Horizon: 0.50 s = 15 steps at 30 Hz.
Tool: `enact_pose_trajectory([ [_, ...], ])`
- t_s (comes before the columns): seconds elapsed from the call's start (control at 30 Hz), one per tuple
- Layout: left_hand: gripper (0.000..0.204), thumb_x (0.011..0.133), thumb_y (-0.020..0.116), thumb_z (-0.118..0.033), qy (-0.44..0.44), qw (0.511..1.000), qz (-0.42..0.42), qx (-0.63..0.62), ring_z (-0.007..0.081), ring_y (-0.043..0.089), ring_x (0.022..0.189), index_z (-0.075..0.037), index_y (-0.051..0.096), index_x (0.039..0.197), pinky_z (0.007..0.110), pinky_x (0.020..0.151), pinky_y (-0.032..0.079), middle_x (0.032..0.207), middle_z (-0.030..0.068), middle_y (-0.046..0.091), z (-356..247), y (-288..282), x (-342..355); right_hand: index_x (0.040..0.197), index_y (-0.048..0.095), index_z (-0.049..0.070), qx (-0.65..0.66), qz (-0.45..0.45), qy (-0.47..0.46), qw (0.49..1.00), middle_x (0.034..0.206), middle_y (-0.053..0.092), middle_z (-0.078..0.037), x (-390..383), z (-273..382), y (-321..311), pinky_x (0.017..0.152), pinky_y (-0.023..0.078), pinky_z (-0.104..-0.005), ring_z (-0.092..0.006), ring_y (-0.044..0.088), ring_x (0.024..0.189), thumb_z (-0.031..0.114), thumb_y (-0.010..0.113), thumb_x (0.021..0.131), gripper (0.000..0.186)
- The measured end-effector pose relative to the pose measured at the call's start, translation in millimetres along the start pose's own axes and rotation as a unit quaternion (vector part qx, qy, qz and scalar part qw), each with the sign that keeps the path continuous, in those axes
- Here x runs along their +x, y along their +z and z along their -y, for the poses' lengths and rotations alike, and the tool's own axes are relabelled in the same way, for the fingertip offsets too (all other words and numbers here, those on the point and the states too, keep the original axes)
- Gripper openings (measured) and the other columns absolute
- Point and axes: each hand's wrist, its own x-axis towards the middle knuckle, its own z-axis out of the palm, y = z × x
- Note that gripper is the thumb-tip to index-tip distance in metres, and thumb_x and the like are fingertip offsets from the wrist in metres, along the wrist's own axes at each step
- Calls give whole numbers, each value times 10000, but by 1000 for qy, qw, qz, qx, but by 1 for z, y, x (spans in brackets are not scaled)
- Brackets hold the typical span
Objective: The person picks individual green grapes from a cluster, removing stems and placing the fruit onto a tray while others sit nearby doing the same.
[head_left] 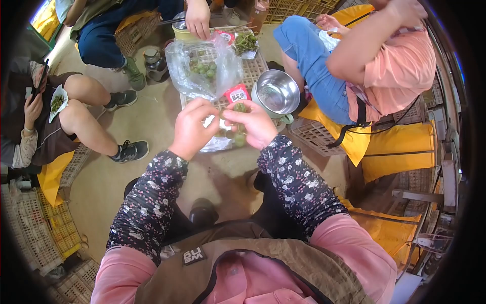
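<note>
My left hand point(194, 129) is closed in a pinch, its fingertips close to my right hand; what it pinches is too small to make out. Curled round some green grapes point(239, 138), my right hand point(253, 125) has more of them showing above its thumb and below its fingers. Beneath both hands is a crumpled piece of white plastic point(215, 145) on the near end of the crate table. Beyond them, a clear plastic bag point(182, 63) lies spread with loose green grapes point(205, 69) in it. A red and white packet point(237, 95) rests just behind my right hand.
A steel pot point(277, 92) stands to the right of the crate table point(252, 68). Greens point(245, 43) and a yellowish pot point(181, 31) are at the far end. Several seated people surround the table; one person's hand point(197, 19) reaches over it. A dark jar point(153, 63) stands on the floor.
</note>
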Motion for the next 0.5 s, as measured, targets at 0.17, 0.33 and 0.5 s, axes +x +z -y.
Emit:
enact_pose_trajectory([
  [0.17,82,659,653,-22,-61,998,26,-6,219,557,630,-31,604,725,307,559,447,745,69,564,-11,5,-8,888,542,-19,35,-15,30,999,792,596,-86,-13,2,0,532,453,-229,-130,569,643,1,637,782,143],
  [0.33,111,634,656,-4,11,1000,24,5,259,555,647,-11,578,712,314,573,448,736,107,550,-8,7,-4,880,543,25,62,-22,36,997,731,585,-65,-9,-5,-4,494,468,-252,-129,562,571,25,667,759,174],
  [0.5,103,599,630,42,-39,999,0,-12,218,506,569,-8,549,640,296,517,414,669,89,510,-14,4,-14,843,535,15,53,3,27,998,686,561,-61,-9,-16,4,451,425,-222,-122,533,516,27,654,779,136],
])
